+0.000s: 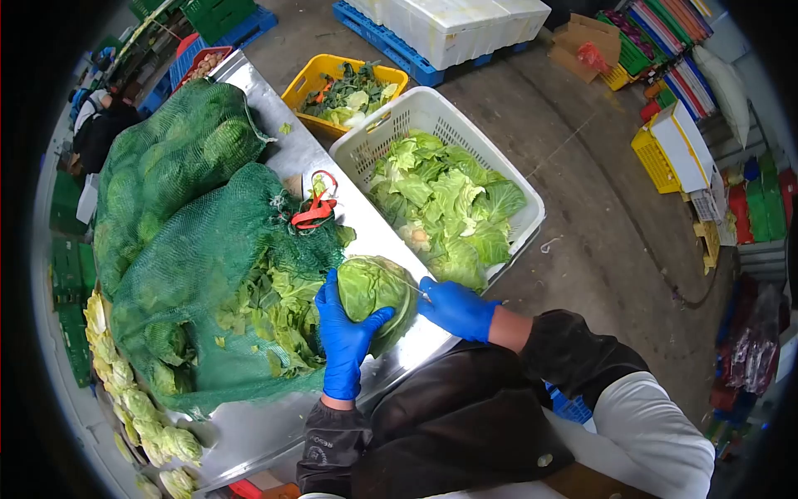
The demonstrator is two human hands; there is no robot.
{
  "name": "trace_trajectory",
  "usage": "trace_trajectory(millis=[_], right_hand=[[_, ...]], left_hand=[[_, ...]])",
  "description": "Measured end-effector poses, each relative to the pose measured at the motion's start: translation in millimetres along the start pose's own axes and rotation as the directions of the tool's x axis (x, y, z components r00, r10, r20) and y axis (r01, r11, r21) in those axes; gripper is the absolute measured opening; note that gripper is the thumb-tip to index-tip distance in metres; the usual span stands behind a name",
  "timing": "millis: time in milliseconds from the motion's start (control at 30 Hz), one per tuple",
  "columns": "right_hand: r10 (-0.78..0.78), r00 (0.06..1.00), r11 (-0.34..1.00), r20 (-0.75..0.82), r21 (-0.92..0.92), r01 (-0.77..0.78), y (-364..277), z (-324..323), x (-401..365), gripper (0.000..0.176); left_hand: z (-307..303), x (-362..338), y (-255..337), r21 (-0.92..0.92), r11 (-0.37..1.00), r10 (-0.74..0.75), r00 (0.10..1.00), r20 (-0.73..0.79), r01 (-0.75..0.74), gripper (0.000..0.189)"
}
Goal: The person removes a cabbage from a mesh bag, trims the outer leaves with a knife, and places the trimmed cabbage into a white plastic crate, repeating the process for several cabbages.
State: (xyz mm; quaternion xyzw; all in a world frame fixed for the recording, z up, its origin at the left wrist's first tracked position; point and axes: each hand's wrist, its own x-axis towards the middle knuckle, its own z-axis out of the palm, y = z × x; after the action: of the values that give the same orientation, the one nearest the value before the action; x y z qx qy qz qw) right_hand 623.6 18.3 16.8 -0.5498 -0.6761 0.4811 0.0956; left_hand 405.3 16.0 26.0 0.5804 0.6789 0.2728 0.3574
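Observation:
A green cabbage point(371, 287) sits at the metal table's near edge. My left hand point(343, 337), in a blue glove, grips its left side with fingers and thumb spread round it. In my right hand point(460, 309), also gloved in blue, is a knife point(413, 289); its thin blade reaches the cabbage's right side, and the fist hides most of the handle. Left of the cabbage lies an opened green mesh sack point(199, 274) with loose leaves point(287, 303) at its mouth. A red tie point(313, 214) rests on the mesh.
A white crate point(353, 154) of cabbage leaves stands against the table's right side. Behind it is a yellow crate point(301, 81) of trimmings. Another full mesh sack point(170, 158) occupies the table's far end. Small pale heads point(150, 428) line the left edge. White boxes point(465, 37) stand on a blue pallet point(391, 54).

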Motion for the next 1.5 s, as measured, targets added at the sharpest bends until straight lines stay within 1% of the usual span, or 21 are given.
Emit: trace_trajectory(millis=[300,400,567,633,700,733,767,867,900,1000,1033,1067,1100,1167,1233,1267,1300,1400,1433,1467,1500], right_hand=[[0.07,0.997,0.996,0.03,-0.058,-0.068,16,8,29,0.035],[0.103,0.992,0.994,0.076,-0.043,-0.1,14,-5,44,0.036],[0.178,0.975,0.979,0.133,-0.125,-0.162,-4,-13,29,0.034],[0.161,0.975,0.977,0.152,-0.162,-0.137,14,-5,39,0.035],[0.066,0.965,0.926,0.255,-0.377,0.036,22,7,45,0.029],[0.171,0.978,0.962,0.117,-0.233,-0.141,22,15,47,0.038],[0.173,0.979,0.962,0.105,-0.231,-0.145,28,16,42,0.038],[0.162,0.943,0.924,0.292,0.292,-0.249,17,-1,21,0.074],[0.156,0.956,0.892,0.249,0.38,-0.244,18,-1,17,0.077],[0.074,0.995,0.944,0.066,0.318,-0.091,18,-10,-2,0.075],[-0.021,0.995,0.989,-0.093,0.146,0.035,11,-19,-11,0.074],[-0.14,0.963,0.99,-0.231,-0.044,0.134,4,-24,-17,0.072],[-0.142,0.964,0.99,-0.225,-0.044,0.135,-1,-25,-20,0.072],[-0.064,0.969,0.998,-0.24,-0.015,0.062,-6,-25,-23,0.07],[-0.068,0.9,0.92,-0.431,0.321,0.224,21,-24,0,0.067],[0.296,0.947,0.785,-0.122,0.596,-0.169,36,-47,9,0.055],[0.359,0.921,0.735,-0.149,0.653,-0.181,47,-52,19,0.043],[0.5,0.847,0.76,-0.178,0.56,-0.33,62,-53,41,0.044],[0.329,0.863,0.94,-0.382,0.215,-0.263,44,-57,39,0.048],[0.088,0.86,0.964,-0.503,-0.174,-0.201,26,-60,37,0.051],[-0.037,0.874,0.999,-0.484,-0.029,0.026,0,-53,32,0.059]], left_hand=[[-1,14,-4,0.044,0.999,-0.01,1.0,0.018,0.009,0.104],[2,29,2,-0.062,0.991,-0.113,0.993,0.028,0.115,0.106],[7,10,3,0.071,0.997,0.022,1.0,-0.014,-0.021,0.107],[9,9,5,0.052,0.998,-0.029,0.999,-0.015,0.03,0.106],[4,-5,8,0.044,0.999,-0.03,0.999,-0.018,0.031,0.106],[4,-5,12,0.028,1.0,-0.014,0.999,-0.034,0.015,0.106],[4,-10,10,0.028,1.0,-0.002,1.0,-0.03,0.003,0.106],[7,-24,-2,-0.028,0.991,0.128,0.986,-0.108,-0.132,0.107],[10,-28,-9,-0.022,0.991,0.126,0.986,-0.112,-0.129,0.107],[18,-35,-13,-0.357,0.898,0.217,0.965,-0.147,-0.257,0.109],[20,-35,-8,-0.358,0.898,0.214,0.964,-0.156,-0.257,0.109],[23,-34,-2,-0.493,0.862,0.046,0.988,-0.15,-0.115,0.106],[24,-32,1,-0.616,0.787,-0.121,0.986,-0.117,0.023,0.104],[35,-24,-18,-0.452,0.891,-0.067,0.969,-0.239,-0.05,0.099],[28,-22,-24,-0.363,0.932,-0.1,0.953,-0.287,-0.011,0.093],[22,-22,-34,-0.384,0.923,-0.112,0.952,-0.285,-0.007,0.089],[16,-20,-45,-0.381,0.924,-0.111,0.949,-0.294,-0.01,0.089],[0,-24,-55,-0.597,0.798,-0.187,0.974,-0.127,0.075,0.083],[-5,-27,-45,-0.597,0.799,-0.188,0.973,-0.136,0.071,0.083],[-9,-29,-34,-0.656,0.749,-0.185,0.98,-0.073,0.093,0.083],[-10,-30,-29,-0.71,0.693,-0.178,0.984,-0.007,0.12,0.084]])
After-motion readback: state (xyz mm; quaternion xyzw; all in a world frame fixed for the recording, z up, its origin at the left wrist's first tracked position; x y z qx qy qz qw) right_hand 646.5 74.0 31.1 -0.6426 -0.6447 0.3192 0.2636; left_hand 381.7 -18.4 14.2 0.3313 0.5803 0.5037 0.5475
